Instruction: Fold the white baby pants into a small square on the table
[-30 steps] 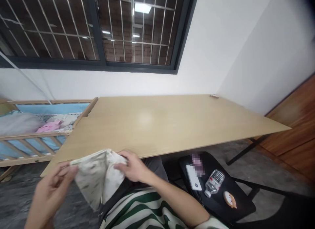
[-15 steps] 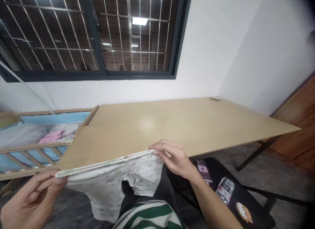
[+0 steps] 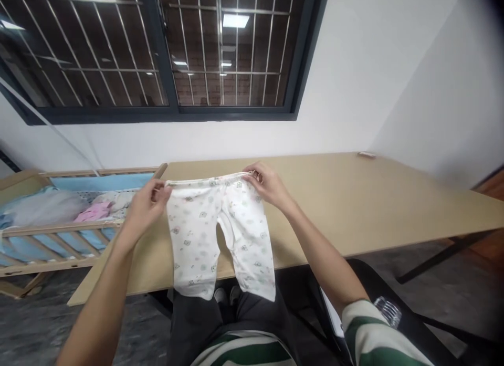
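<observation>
A pair of small white baby pants (image 3: 197,229) with a scattered print is stretched out between my hands, waistband away from me. My left hand (image 3: 151,198) pinches the left end of the waistband, and my right hand (image 3: 268,185) pinches the right end. Both legs of the pants hang toward me, their cuffs past the near edge of the wooden table (image 3: 334,208). Whether the cloth rests on the tabletop or hovers just over it, I cannot tell.
To the left stands a wooden crib (image 3: 59,232) with blue lining, a pillow and a pink cloth (image 3: 94,211). A black chair (image 3: 417,324) at the lower right holds a clear plastic bottle (image 3: 388,311). A barred window (image 3: 232,56) is behind the table, and a small pale object (image 3: 366,155) lies at its back edge.
Both hands have moved forward and up over the table, carrying the pants from near my lap. The pants now hang spread, with both legs showing. My view has shifted slightly left.
</observation>
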### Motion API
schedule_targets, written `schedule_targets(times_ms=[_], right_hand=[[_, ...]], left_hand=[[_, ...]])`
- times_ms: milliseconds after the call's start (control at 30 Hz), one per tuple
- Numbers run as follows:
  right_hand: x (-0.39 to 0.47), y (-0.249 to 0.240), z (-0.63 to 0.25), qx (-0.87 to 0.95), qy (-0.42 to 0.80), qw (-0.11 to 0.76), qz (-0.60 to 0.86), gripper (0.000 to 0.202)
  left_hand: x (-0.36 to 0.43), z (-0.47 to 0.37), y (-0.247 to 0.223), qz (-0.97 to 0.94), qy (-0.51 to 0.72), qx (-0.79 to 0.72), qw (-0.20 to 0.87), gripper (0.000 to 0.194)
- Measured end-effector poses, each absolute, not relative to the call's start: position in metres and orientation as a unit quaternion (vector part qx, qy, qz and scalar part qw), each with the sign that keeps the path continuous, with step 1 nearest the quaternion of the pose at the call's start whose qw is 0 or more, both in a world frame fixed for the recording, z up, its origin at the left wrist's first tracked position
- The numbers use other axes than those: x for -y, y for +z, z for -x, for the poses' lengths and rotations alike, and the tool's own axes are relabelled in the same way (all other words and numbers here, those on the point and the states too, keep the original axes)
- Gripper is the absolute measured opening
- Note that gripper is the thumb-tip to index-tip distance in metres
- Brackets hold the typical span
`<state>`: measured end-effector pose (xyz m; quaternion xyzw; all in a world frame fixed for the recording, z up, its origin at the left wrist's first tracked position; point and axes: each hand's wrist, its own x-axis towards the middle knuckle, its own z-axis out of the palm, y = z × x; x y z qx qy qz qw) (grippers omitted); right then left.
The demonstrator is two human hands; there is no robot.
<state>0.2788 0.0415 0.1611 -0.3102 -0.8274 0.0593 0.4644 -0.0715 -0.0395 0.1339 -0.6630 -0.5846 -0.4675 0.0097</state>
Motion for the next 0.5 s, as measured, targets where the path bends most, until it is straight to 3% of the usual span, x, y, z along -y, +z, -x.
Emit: schedule_targets(times_ms=[267,500], right_hand=[[-0.177,0.057,-0.254,0.846,0.151,0.304,0.41,0.013],[-0.237,0.008,-0.232,0.819,0.165,0.276,0.475,0.011]], left_hand=[[-0.076,0.057,0.04,0.641,-0.327,0.69,-0.082,0.029],[-0.133,0.049,-0.001,0.598,-0.266,0.753,-0.065,0.033]])
